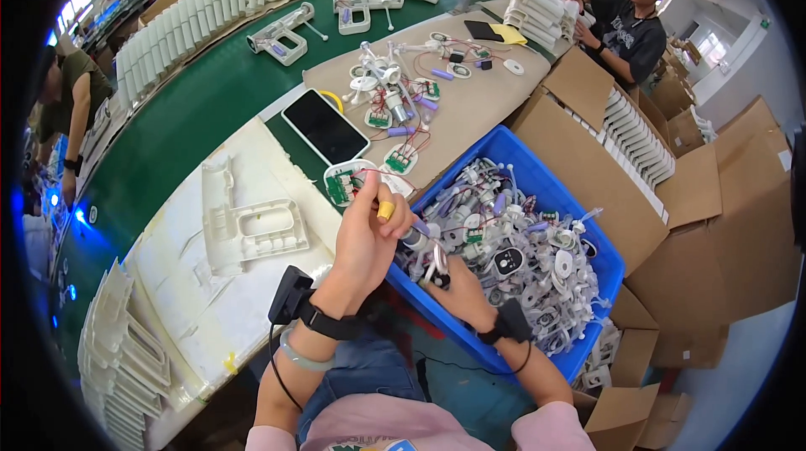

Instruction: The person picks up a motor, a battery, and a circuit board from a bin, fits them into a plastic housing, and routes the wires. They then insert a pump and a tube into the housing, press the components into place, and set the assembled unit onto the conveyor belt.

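you have printing low on your pink shirt (395, 419), cut off by the lower edge; pale lettering crosses the dark t-shirt (628, 41) at your upper right; the white label (785, 160) on the cardboard box (747, 208) is too small to read.

Blue bin (537, 172): floor hidden | stacked shells (126, 359): cut off | leftmost person (77, 103): cut off

From far off I see shiny plastic parts (537, 283) in a smooth plastic bin (525, 167), a dull cardboard box (579, 166) right of it and a glassy phone screen (327, 125) left of it.
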The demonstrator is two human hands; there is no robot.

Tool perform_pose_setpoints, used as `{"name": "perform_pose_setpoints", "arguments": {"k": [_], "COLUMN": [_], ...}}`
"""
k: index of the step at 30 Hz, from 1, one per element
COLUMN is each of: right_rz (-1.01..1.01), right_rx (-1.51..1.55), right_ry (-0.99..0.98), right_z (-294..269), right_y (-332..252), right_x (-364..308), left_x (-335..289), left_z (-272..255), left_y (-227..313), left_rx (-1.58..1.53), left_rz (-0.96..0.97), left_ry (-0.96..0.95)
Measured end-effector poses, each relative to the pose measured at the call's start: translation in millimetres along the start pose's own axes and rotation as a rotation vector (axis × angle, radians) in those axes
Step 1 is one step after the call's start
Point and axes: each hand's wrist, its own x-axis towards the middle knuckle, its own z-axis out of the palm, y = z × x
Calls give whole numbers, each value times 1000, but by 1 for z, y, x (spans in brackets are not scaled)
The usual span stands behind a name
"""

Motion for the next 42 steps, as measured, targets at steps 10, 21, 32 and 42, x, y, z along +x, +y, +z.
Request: {"name": "perform_pose_setpoints", "arguments": {"k": [10,21,32,42], "right_rz": [19,8,40,-365], "right_rx": [755,2171,-605,-349], "right_ry": [217,377,407,385], "right_z": [27,-174,-87,-24], "right_y": [-54,-8,57,-34], "right_x": [62,3,7,62], "left_x": [-10,16,8,-31], "left_z": [34,-44,-38,4], "left_y": [52,17,-3,51], "left_rx": [324,869,540,387], "left_rz": [117,-55,-165,-144], "left_ry": [-40,88,47,-84]}}
